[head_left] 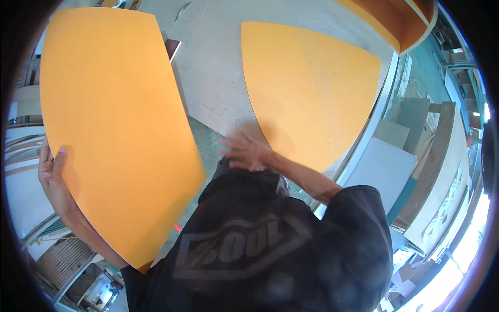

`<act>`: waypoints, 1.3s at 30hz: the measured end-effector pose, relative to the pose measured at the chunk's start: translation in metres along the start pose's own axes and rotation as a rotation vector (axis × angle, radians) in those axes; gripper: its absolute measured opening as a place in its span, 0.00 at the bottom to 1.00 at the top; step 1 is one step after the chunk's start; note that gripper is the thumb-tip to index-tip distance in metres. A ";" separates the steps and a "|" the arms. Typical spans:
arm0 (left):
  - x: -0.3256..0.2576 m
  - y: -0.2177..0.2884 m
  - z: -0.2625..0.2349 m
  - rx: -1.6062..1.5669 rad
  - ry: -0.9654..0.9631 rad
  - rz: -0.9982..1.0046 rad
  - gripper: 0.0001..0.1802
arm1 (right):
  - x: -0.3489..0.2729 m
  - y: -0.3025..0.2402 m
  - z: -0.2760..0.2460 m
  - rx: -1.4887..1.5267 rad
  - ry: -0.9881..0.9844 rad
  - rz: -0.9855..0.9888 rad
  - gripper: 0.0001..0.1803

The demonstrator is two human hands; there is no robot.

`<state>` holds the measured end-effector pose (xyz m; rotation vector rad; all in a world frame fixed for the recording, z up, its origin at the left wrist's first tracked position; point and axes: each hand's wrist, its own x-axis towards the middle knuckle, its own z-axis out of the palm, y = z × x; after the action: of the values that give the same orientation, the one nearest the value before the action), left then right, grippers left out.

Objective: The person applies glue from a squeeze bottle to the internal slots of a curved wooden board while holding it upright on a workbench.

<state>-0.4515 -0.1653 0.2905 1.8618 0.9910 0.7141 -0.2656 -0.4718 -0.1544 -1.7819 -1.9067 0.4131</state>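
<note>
A tall yellow-orange panel [117,119] is held up on the left side, its outer edge in my left hand [52,164]. The thumb lies on its front face, and the fingers go round behind it. My right hand [247,151] is in front of my body, slightly blurred, with its fingers spread and nothing in them. It is close to the curved near edge of a second yellow-orange panel [312,88], which lies flat on the grey worktable [208,73]. Faint marks run across that second panel's face.
At the far right corner stands an orange curved piece [390,23] with raised walls. Pale boards [387,164] and a wooden box-like piece [434,166] are stacked to the right of the table. A small dark red piece [172,49] shows behind the held panel.
</note>
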 end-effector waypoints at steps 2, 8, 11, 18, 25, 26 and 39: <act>-0.019 0.007 0.004 -0.041 -0.009 -0.004 0.26 | -0.022 -0.030 -0.022 0.119 -0.009 -0.051 0.35; -0.050 0.034 0.006 -0.070 -0.040 -0.063 0.26 | -0.013 0.003 -0.019 -0.326 0.431 0.758 0.36; -0.053 0.035 0.007 -0.013 -0.116 -0.051 0.25 | -0.059 -0.027 0.001 -0.305 0.384 0.771 0.38; -0.059 0.047 0.023 -0.028 -0.284 0.045 0.25 | -0.282 -0.174 -0.001 -0.065 0.073 1.056 0.39; -0.084 0.067 0.063 -0.057 -0.291 0.070 0.26 | -0.211 -0.140 -0.024 0.012 0.334 0.955 0.39; -0.085 0.071 0.066 -0.049 -0.275 0.078 0.27 | -0.181 -0.124 -0.017 0.015 0.355 0.873 0.39; -0.079 0.070 0.067 -0.090 -0.319 0.152 0.23 | -0.354 -0.114 -0.010 -0.241 0.540 1.693 0.39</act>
<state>-0.4156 -0.2821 0.3171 1.9118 0.6087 0.5184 -0.3479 -0.8339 -0.1375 -2.8489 0.2538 0.1438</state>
